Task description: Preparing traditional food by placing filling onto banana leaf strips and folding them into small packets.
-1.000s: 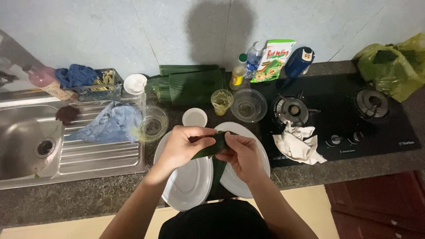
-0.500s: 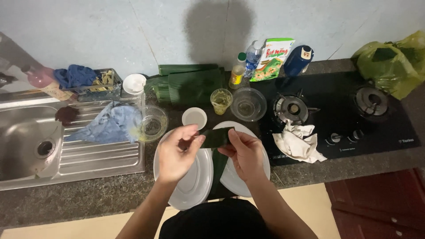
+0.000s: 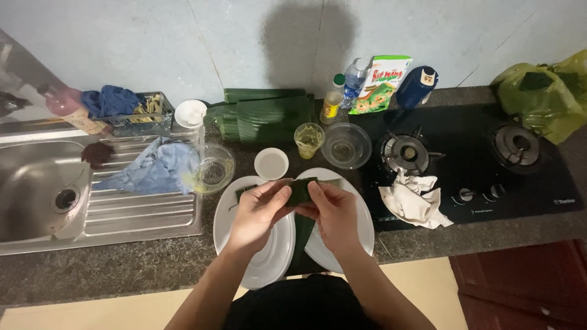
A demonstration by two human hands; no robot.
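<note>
Both my hands hold a small folded piece of green banana leaf (image 3: 301,190) above two white plates. My left hand (image 3: 258,211) pinches its left side and my right hand (image 3: 334,211) grips its right side, fingers curled over it. The left plate (image 3: 269,260) carries a small leaf scrap (image 3: 243,192) near its far rim. The right plate (image 3: 362,225) lies partly under my right hand. A strip of leaf (image 3: 302,231) hangs down between the plates.
A stack of banana leaves (image 3: 263,116) lies by the wall. Glass bowls (image 3: 347,145) (image 3: 212,168), a small white dish (image 3: 271,163) and a glass cup (image 3: 309,139) stand behind the plates. Sink (image 3: 36,189) left, blue cloth (image 3: 153,171), gas stove (image 3: 477,159) with white rag (image 3: 411,198) right.
My hands have closed in on the leaf piece again after spreading it slightly, and the leaf is folded tighter between my fingers.
</note>
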